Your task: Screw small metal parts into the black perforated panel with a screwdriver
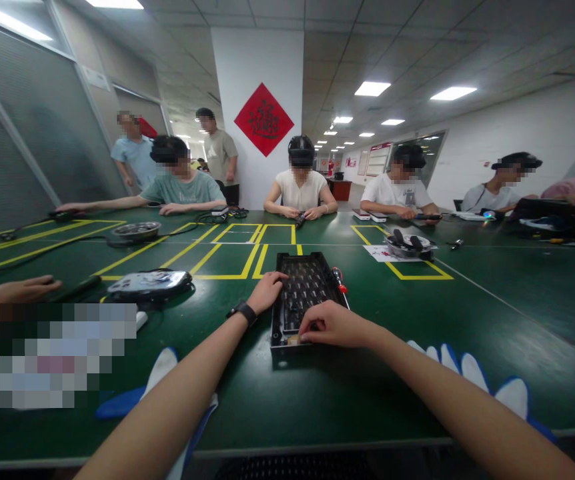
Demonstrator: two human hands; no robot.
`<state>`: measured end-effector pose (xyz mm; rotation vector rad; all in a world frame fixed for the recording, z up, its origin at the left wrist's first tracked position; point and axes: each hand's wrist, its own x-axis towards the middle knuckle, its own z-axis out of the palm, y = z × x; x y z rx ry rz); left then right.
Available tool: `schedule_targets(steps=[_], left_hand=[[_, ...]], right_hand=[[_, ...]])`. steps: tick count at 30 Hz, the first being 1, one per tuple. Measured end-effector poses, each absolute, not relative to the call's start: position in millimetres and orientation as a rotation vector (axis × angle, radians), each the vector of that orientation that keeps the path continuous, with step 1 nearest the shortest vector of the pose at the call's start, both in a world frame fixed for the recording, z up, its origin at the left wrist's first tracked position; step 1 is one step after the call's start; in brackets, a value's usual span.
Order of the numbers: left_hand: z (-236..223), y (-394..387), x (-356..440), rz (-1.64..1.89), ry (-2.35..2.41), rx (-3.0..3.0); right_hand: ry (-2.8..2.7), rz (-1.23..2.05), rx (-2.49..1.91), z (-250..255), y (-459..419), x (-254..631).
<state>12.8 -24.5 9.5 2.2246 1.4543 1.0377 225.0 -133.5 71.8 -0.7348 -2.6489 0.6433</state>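
Head view: black tray (303, 293) of small metal parts lies on green worktop (392, 373). Left hand (269, 288) rests at its left edge, grip loosely open; right hand (335, 325) at near end, fingertips bunched; whether anything is gripped, cannot tell.

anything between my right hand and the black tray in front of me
Nothing visible stands between them: the right hand is at the near end of the black tray, fingers beside a small tan piece. The left hand is at the tray's left side, out of the right hand's way.
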Motion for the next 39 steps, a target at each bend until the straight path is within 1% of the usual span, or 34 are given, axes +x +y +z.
schedule_targets(steps=[11,25,39], left_hand=[[7.4,-22.5,11.3,1.043,1.435,2.236],[5.4,-20.3,10.6,1.044,1.422,2.228],[5.5,-20.5,10.7,1.039,1.423,2.227]], right_hand=[[-2.622,0.6,-0.715,69.0,-131.6,226.1],[-2.648,0.681,-0.732,66.0,-128.9,227.1],[-2.643,0.586,-0.742,67.5,-130.7,226.5]])
